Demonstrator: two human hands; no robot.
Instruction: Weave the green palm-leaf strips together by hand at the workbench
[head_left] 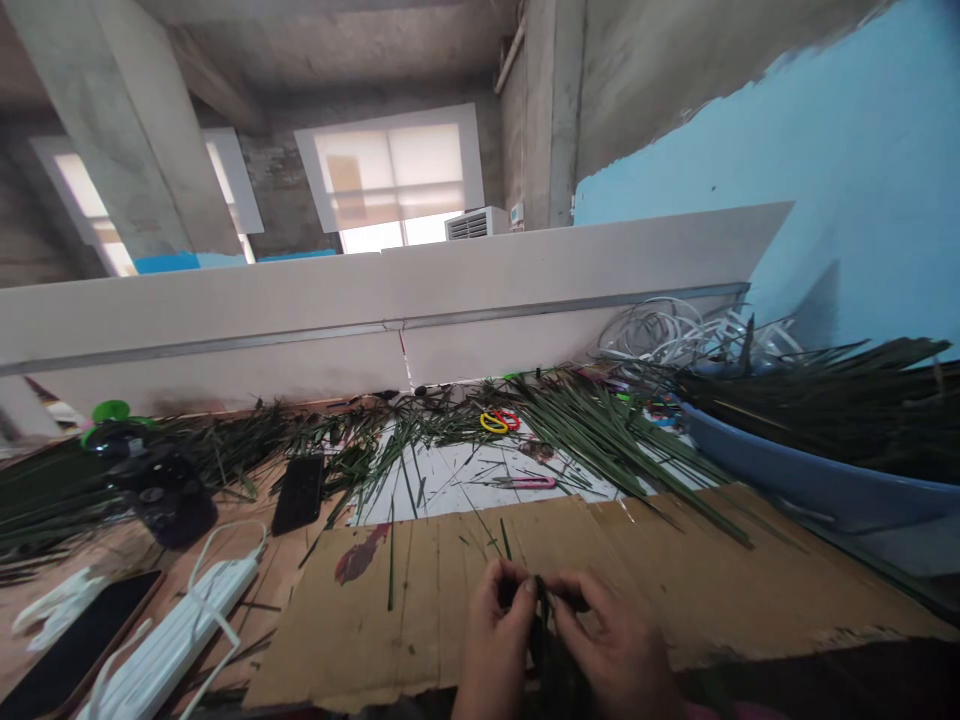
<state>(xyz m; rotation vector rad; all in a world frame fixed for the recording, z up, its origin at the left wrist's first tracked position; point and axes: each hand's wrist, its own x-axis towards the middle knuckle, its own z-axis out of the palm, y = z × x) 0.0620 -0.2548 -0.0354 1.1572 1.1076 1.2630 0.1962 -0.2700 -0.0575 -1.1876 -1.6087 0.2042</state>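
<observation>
My left hand [504, 622] and my right hand [600, 630] meet over the front of a cardboard sheet [360, 630]. Both are closed, with thumbs and fingertips pinching a dark green leaf piece [546, 650] between them. It hangs down toward the lower edge, and its shape there is dark and hard to make out. Thin leaf strips stick out just beyond my left fingertips. Farther off, on a white sheet, lie a pink-handled tool [525, 482] and scissors [495, 422] with yellow and red handles.
Long green leaves [600, 430] spread behind the cardboard. A blue basin [810, 460] of leaves stands right. At left are a dark bottle [169, 495], a black phone [298, 495], a white power strip [180, 640] with cables and another dark phone [82, 645]. A white partition [300, 300] runs behind.
</observation>
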